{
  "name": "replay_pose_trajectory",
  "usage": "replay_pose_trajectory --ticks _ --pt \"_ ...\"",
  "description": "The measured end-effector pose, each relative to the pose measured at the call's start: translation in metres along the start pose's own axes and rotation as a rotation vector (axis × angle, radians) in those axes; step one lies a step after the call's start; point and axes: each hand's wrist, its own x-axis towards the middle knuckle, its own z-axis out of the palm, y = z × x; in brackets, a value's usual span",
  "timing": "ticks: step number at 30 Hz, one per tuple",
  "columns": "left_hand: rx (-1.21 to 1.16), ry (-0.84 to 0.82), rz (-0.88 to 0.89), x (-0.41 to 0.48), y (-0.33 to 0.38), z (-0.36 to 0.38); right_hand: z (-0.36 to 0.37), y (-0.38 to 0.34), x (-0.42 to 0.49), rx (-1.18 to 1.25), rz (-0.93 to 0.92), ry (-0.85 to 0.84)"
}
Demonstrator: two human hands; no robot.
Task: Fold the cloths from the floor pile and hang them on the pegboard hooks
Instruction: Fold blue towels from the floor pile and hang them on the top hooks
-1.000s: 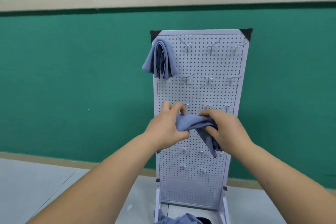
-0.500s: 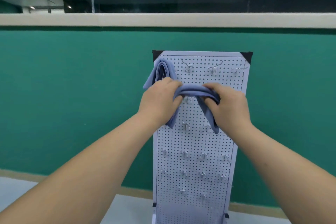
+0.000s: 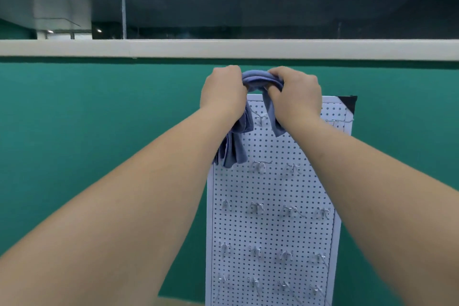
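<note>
The blue cloth [image 3: 261, 80], folded into a thick band, arches between both hands just above the top edge of the pegboard [image 3: 273, 194]. The left hand [image 3: 222, 90] clenches one end, fingers curled over the top of the fold. The right hand [image 3: 295, 97] grasps the other end, thumb tucked under the band, and a tail of the cloth hangs below it onto the board's face. The two hands are close together, with only a short stretch of cloth showing between them.

A hook [image 3: 261, 117] in the top row shows in the gap below the arch, between the two hanging ends. At the board's upper left a second cloth [image 3: 234, 150], also blue, hangs in folds. Its top is hidden behind the left wrist, so I cannot tell whether it touches the held one. More metal hooks stand in rows down the white board, all bare. The right forearm crosses the board's upper right and covers part of that row. Black tape [image 3: 348, 105] marks the top right corner.

Behind the board is a green wall [image 3: 99, 119], topped by a white ledge [image 3: 223, 48] with dark glass above.
</note>
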Motion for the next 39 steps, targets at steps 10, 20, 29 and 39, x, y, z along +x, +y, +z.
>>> replay_pose_trajectory --ticks 10,20,29,39 --pt "0.201 -0.201 0.178 -0.009 0.002 0.043 0.032 0.033 -0.027 -0.047 0.109 -0.131" --pt "0.198 -0.048 0.220 -0.047 -0.004 0.065 0.036 0.048 -0.058 -0.121 0.062 -0.101" --pt "0.059 -0.091 0.167 -0.045 0.003 0.059 0.036 0.046 -0.053 -0.150 0.080 -0.084" --pt "0.022 -0.118 0.134 -0.053 0.004 0.078 0.047 0.047 -0.069 -0.084 0.137 -0.175"
